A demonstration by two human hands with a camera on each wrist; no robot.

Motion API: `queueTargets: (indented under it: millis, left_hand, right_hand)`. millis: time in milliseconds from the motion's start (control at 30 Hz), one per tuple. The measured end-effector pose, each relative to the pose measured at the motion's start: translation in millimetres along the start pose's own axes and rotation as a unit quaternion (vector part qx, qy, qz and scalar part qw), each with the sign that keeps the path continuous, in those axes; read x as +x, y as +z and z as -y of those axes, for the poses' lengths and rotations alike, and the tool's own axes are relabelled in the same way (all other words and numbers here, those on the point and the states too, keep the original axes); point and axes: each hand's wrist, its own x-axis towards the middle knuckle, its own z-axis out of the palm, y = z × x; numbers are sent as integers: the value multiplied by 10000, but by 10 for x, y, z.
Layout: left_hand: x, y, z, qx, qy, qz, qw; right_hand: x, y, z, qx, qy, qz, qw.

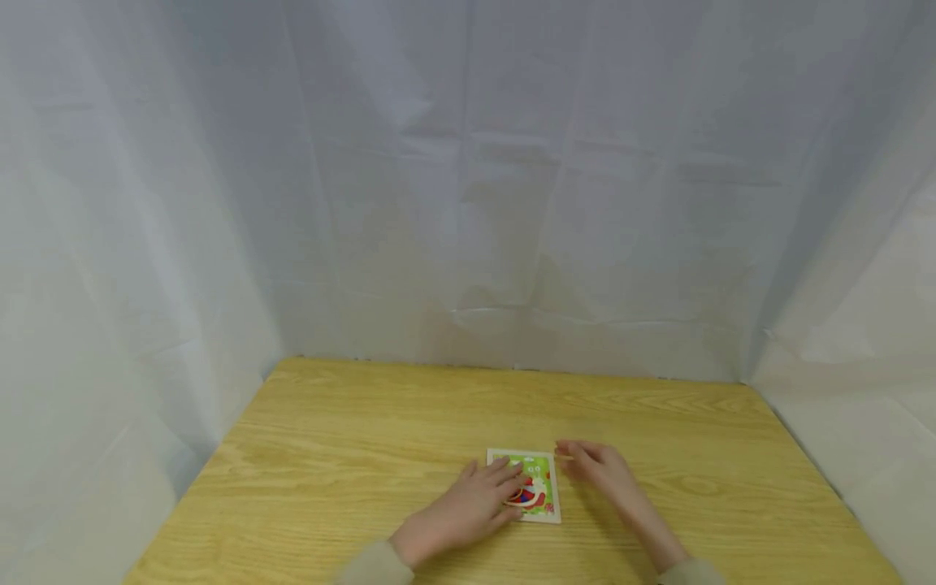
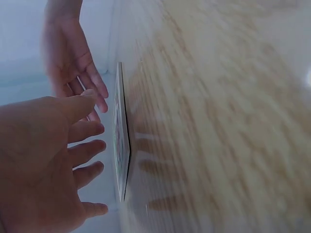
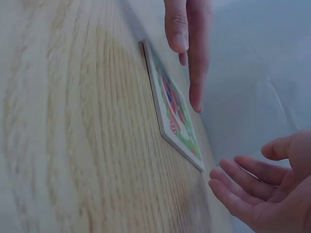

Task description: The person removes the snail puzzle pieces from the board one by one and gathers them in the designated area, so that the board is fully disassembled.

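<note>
Two bare hands work above one flat, rectangular picture board (image 1: 543, 470), which lies on the near half of the one table (image 1: 351, 455), a little right of its middle. The board has a pale, smooth border with straight edges and square corners; inside it is a printed picture, mostly green, with red, blue and white shapes and a few small white spots. The left hand covers part of that picture in the head view.

The left hand (image 1: 478, 500) is over the board's left side, its five fingers spread and the grip released; both wrist views show the fingertips apart from the surface. The right hand (image 1: 603, 475) is just beside the board's far right corner, fingers gently bent, palm turned toward the board, its grip likewise released and holding nothing.

Two light cuffs, the left sleeve (image 1: 376, 566) and the right sleeve (image 1: 691, 574), show at the near edge of the head view. The tabletop is yellowish, with long streaks of wood grain and a slight sheen. Thin, creased whitish sheeting (image 1: 468, 203) hangs on three sides: left, far and right.
</note>
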Motion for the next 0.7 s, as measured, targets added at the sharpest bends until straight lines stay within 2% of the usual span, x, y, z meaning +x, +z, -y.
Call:
queueTargets:
  millis: [200, 500, 700]
  left_hand:
    - [16, -20, -64, 272, -16, 329, 9991]
    - [34, -25, -98, 484, -133, 420, 9979]
    - [62, 36, -84, 479, -176, 540, 9972]
  right_hand:
    - [74, 37, -14, -428, -168, 70, 9989]
    - [116, 115, 8, -1451, -406, -139, 9885]
    - [99, 131, 42, -1854, -556, -175, 9809]
